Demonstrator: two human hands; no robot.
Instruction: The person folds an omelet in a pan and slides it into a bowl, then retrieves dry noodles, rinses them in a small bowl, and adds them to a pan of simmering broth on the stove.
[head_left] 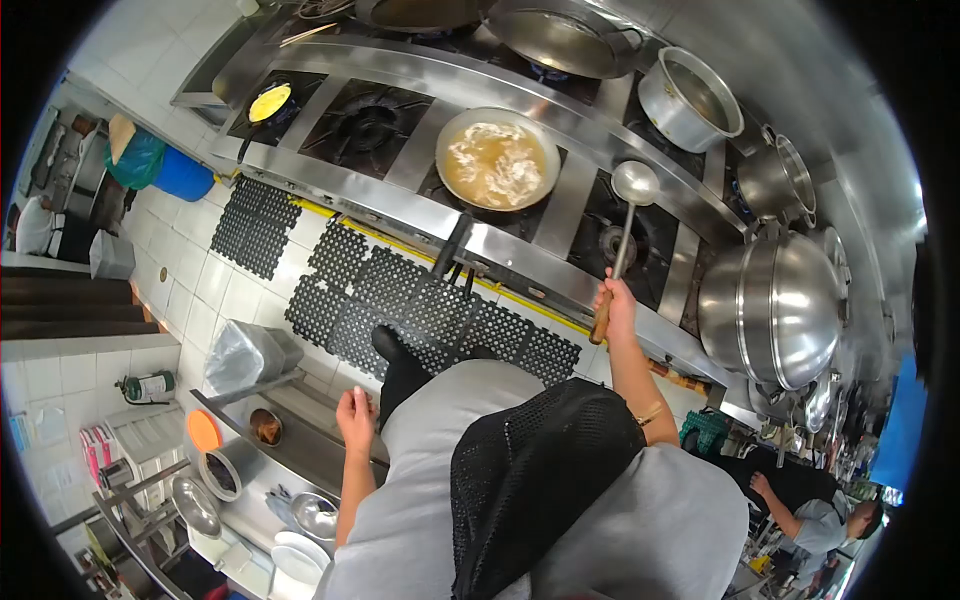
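My right hand (618,312) is closed around the wooden grip of a long metal ladle (626,232). The ladle's bowl (635,183) is over the right front burner (618,240). To its left, a frying pan (444,172) sits on the stove, with bubbling yellowish liquid and pale, foamy food (492,160) in it. The pan's black handle (453,245) points toward me. At my left side, my left hand (357,415) hangs near the steel counter with fingers loosely bent and slightly apart, nothing visible in it.
A small pan with yellow food (270,102) stands at the far left of the stove (370,178). Large pots (690,100) and a domed steamer (775,305) line the right. Black rubber mats (390,290) cover the floor. Another person (815,520) is at lower right.
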